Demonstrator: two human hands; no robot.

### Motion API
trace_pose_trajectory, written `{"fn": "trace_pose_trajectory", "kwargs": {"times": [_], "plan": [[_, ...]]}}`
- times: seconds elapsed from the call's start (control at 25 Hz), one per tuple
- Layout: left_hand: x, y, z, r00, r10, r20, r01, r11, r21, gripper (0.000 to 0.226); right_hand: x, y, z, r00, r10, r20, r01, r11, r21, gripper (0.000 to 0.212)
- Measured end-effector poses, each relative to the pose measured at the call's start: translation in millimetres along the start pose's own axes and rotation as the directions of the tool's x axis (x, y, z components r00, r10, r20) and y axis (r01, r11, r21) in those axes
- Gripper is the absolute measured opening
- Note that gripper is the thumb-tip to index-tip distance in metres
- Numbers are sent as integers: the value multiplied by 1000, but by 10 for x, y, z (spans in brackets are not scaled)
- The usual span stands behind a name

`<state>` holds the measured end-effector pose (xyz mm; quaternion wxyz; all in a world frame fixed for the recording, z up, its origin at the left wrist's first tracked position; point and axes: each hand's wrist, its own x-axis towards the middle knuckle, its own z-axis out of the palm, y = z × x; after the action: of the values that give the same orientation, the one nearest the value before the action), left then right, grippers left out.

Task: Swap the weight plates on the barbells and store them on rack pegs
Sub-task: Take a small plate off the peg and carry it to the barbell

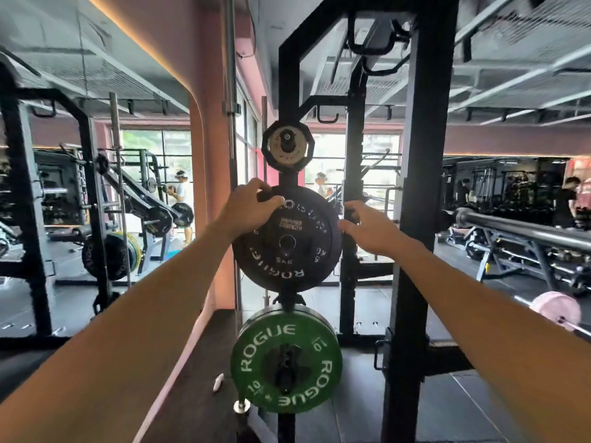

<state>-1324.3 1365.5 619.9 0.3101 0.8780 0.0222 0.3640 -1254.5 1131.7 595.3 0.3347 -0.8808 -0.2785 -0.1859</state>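
On the middle peg of the black steel rack upright [289,100], the left hand [246,207] curls over the upper-left rim of the round black rubber weight plate [286,243]. The right hand [367,227], fingers spread, touches its right edge, likely steadying it. The green rubber plate [286,361] hangs below, the small black-rimmed metal plate [287,145] above.

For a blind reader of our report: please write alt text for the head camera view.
Two bare hands hold a black weight plate on a rack peg: the left hand grips its upper left edge, the right hand touches its right edge. A small plate hangs above, a green plate below.
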Motion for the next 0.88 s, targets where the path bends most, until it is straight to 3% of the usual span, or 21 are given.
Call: {"fn": "trace_pose_trajectory", "kwargs": {"times": [0.36,0.88], "plan": [[641,-118,-496,994,68,-80,-63,996,60,46,616,-418,-432,990,-66,-123,59,996,-60,51],[1794,-464,-11,991,50,-120,-40,995,90,44,1954,-53,-218,986,-98,-135,82,989,-119,44]]}}
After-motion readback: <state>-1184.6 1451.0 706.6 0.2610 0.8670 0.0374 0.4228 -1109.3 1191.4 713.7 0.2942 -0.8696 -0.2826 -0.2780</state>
